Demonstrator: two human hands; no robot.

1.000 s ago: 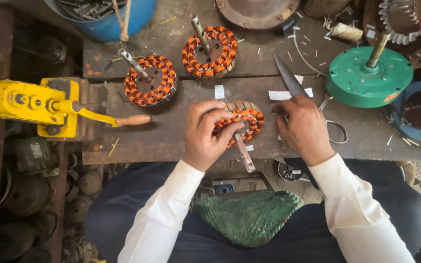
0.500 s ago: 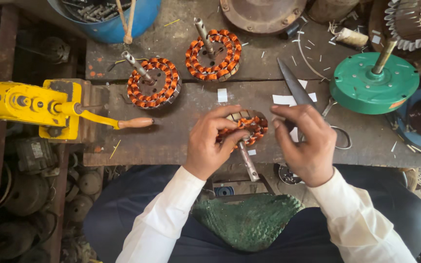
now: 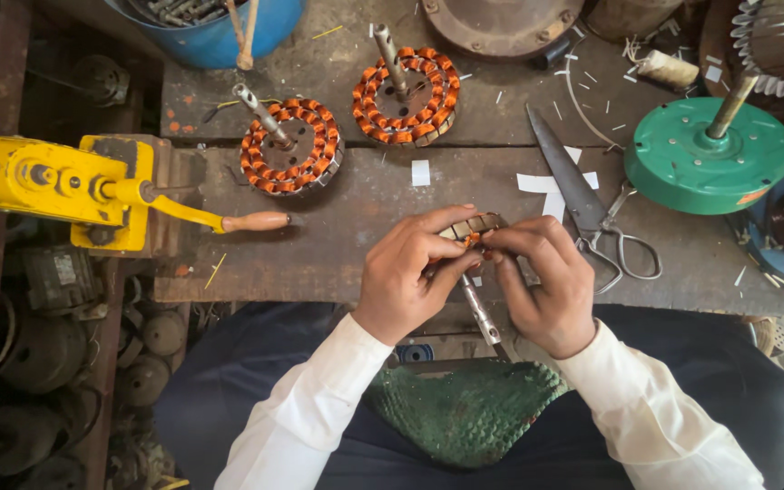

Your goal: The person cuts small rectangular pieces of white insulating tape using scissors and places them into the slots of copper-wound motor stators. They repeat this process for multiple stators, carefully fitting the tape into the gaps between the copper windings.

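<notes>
Left hand (image 3: pixel 407 277): fingers closed around the copper-wound round motor stator with a steel shaft (image 3: pixel 470 238), gripping its near-left edge.
Right hand (image 3: pixel 544 279): fingertips pinched on the same stator's right edge.
Stator place: between both hands, tilted above the scarred wooden worktop (image 3: pixel 338 236), shaft pointing toward the person.
Beyond the hands: two more orange-wound stators (image 3: pixel 290 145).
Just right of the right hand: long steel scissors (image 3: pixel 586 201).
Far left: yellow metal hand-crank tool (image 3: pixel 74 186).
</notes>
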